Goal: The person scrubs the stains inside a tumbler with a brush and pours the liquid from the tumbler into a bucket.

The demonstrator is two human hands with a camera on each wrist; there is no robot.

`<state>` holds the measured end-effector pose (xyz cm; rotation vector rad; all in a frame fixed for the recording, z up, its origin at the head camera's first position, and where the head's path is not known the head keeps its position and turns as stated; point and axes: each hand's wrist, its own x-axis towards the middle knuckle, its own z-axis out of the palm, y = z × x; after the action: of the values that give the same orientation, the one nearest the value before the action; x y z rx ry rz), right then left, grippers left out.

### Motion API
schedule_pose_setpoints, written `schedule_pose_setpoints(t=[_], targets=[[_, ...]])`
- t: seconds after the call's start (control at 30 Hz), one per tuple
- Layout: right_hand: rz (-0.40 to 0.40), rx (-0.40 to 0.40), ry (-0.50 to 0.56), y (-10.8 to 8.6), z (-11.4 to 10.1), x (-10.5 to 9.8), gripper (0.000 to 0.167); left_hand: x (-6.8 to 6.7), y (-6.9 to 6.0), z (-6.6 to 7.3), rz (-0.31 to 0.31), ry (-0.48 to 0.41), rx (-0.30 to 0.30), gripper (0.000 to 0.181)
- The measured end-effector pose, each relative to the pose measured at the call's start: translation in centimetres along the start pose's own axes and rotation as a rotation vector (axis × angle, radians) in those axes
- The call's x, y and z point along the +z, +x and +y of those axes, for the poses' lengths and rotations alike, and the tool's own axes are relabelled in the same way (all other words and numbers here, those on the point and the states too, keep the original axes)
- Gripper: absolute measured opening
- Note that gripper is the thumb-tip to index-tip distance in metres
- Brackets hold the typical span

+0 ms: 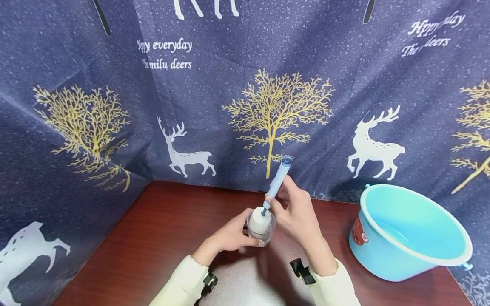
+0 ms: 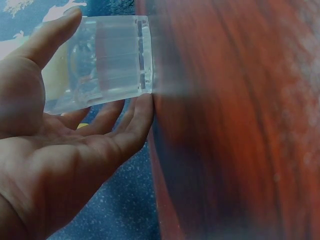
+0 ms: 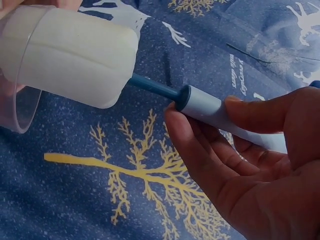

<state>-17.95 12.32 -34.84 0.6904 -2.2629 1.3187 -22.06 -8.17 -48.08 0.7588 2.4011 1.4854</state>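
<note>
My left hand (image 1: pixel 231 233) grips a clear plastic cup (image 2: pixel 117 57), thumb on one side and fingers on the other. Part of a white sponge head (image 3: pixel 75 55) sits inside the cup's mouth, the rest sticking out. It belongs to a sponge cup brush with a dark blue stem (image 3: pixel 157 89) and a light blue handle (image 1: pixel 278 178). Between thumb and fingers, my right hand (image 1: pixel 300 214) holds that handle near its lower end, leaving the handle tilted up and to the right. In the left wrist view, the cup's base is close to the table; contact is unclear.
A light blue bucket (image 1: pixel 386 255) stands on the right of the reddish-brown wooden table (image 1: pixel 153 242). Behind the table hangs a dark blue cloth (image 1: pixel 214 106) printed with deer and yellow trees. The cloth also runs along the left side.
</note>
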Motion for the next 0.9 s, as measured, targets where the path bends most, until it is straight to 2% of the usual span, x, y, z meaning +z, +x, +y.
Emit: schedule_pose_setpoints(t=[0.63,0.9], targets=[[0.036,-0.01,0.055,0.19,0.45,0.47,0.03,0.0,0.08,0.08,0.018,0.043,0.007,0.076],[0.044,-0.039,0.083,0.18,0.6,0.75,0.03,0.05,-0.06,0.13,0.024,0.046,0.008,0.074]])
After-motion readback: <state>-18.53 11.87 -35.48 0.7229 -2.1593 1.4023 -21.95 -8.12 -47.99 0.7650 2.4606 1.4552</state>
